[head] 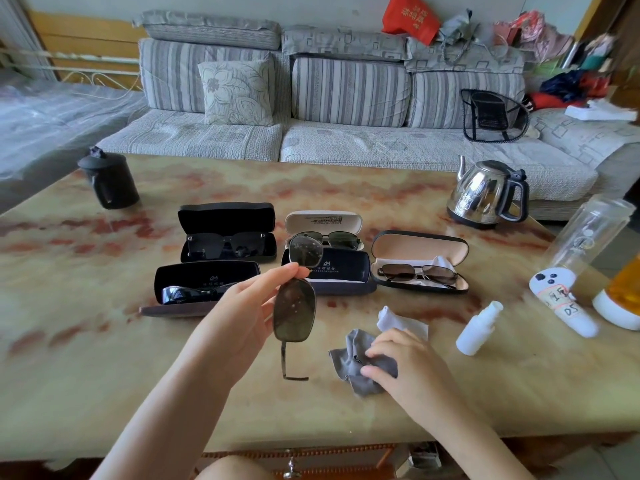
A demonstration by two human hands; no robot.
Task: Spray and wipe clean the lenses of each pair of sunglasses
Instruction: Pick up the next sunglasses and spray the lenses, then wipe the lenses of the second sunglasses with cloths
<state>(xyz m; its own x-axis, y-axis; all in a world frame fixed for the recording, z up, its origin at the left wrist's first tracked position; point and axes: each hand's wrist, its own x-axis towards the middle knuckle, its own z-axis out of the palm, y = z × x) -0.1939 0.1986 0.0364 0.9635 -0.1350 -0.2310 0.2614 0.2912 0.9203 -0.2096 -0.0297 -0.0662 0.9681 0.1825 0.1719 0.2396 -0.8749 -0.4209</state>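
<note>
Nearest us, our right hand (398, 362) lies on the worktop (104, 358), its fingers (379, 348) curled round a crumpled grey cloth (356, 375) and gripping it. Just to the left, our left hand (242, 306) is raised above the worktop. It pinches a pair of sunglasses (294, 310) at the bridge, held on end, one droplet-spotted lens above the other and one temple arm hanging down. A white cloth (403, 323) lies just beyond the grey one, with a white spray bottle (479, 329) to its right. Behind the held pair we see an empty dark case (346, 271), open, among four more open cases (419, 244), each holding a pair. Farther back stand a steel kettle (485, 195) on the right and a black lidded pot (109, 181) on the left, then a striped sofa (346, 91)
</note>
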